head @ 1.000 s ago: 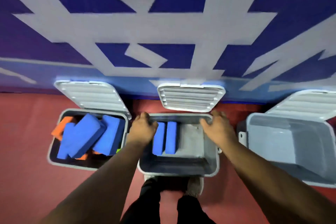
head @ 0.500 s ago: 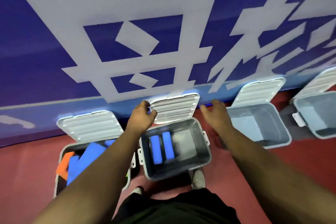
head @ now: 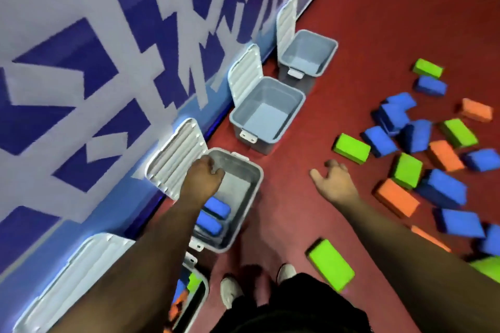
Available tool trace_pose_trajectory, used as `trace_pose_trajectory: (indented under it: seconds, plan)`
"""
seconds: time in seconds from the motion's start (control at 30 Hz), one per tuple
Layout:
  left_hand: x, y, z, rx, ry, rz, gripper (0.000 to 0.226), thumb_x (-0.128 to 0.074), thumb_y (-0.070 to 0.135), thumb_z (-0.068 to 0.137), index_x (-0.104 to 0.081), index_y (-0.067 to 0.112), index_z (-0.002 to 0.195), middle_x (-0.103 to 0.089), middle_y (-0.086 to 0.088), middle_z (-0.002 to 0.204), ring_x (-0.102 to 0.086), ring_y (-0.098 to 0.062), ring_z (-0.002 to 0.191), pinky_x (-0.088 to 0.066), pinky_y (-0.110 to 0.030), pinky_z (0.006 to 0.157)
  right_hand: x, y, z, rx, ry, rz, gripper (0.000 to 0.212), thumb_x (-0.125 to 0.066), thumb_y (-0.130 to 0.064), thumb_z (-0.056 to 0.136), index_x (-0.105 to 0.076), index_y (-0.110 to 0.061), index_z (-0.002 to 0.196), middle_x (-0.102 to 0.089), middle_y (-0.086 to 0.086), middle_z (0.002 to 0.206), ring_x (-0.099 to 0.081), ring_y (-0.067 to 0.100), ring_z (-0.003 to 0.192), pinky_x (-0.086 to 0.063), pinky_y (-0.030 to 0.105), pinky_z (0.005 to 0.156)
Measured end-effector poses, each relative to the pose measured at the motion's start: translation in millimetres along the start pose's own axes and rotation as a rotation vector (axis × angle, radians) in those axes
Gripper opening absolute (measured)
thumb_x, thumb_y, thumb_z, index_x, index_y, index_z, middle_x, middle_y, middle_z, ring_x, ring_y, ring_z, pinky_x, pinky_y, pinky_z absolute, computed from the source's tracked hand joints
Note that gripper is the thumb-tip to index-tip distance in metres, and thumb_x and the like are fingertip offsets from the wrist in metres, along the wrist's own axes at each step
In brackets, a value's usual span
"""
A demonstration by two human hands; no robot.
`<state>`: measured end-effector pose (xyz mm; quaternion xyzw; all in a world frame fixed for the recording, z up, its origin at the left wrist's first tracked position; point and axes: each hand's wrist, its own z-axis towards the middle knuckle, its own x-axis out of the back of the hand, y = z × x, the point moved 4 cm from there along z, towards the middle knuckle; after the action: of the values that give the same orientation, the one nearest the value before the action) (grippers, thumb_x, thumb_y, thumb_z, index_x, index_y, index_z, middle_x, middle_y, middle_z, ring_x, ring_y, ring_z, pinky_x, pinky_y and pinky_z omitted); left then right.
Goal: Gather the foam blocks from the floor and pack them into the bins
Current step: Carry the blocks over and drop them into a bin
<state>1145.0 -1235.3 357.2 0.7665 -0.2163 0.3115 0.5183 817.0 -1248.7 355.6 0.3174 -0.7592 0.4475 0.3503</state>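
A grey bin point(head: 253, 192) stands open against the wall with two blue foam blocks point(head: 215, 209) lying inside it. My left hand point(head: 204, 180) sits at its rim beside the raised lid point(head: 176, 157), fingers curled over the edge. My right hand point(head: 334, 184) hovers over the red floor to the right of the bin, fingers spread, holding nothing. Several blue, green and orange foam blocks point(head: 438, 186) lie scattered on the floor at the right. One green block point(head: 331, 267) lies nearest, under my right forearm.
Two empty open grey bins point(head: 300, 105) point(head: 332, 48) stand further along the blue and white wall point(head: 81, 76). A bin holding mixed blocks point(head: 201, 297) is at the bottom left. My shoes point(head: 230, 292) stand on the red floor point(head: 284, 211).
My view has swung to the right, bringing the scattered blocks into sight. My right hand has left the bin and moved out over the floor. My left hand stays at the bin's rim.
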Motion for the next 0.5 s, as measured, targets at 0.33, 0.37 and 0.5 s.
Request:
trace_pose_trajectory:
  seconds: [0.33, 0.37, 0.5]
  plan:
    - [-197, 143, -83, -0.334, -0.340, 0.118, 0.017, -0.067, 0.018, 0.082, -0.061, 0.008, 0.095, -0.065, -0.015, 0.090, -0.061, -0.032, 0.091, -0.045, -0.036, 0.084, 93, 231, -100, -0.379, 0.201, 0.160, 0.059, -0.058, -0.048, 0.089, -0.050, -0.007, 0.132, -0.050, 0.019, 0.133, -0.051, 0.037, 0.122, -0.041, 0.045, 0.105]
    - [-218, 152, -96, -0.349, -0.368, 0.132, 0.019, -0.067, 0.017, 0.083, -0.062, 0.006, 0.098, -0.067, -0.016, 0.091, -0.062, -0.032, 0.092, -0.045, -0.036, 0.085, 97, 253, -109, -0.410, 0.207, 0.181, 0.058, -0.058, -0.047, 0.089, -0.050, -0.007, 0.131, -0.050, 0.019, 0.132, -0.051, 0.037, 0.121, -0.041, 0.045, 0.104]
    - [-294, 186, -155, -0.431, -0.469, 0.188, 0.020, -0.067, 0.016, 0.085, -0.063, 0.004, 0.101, -0.067, -0.017, 0.091, -0.061, -0.031, 0.089, -0.044, -0.034, 0.082, 107, 337, -133, -0.468, 0.218, 0.293, 0.055, -0.056, -0.041, 0.093, -0.052, -0.002, 0.131, -0.055, 0.022, 0.134, -0.051, 0.035, 0.124, -0.040, 0.036, 0.101]
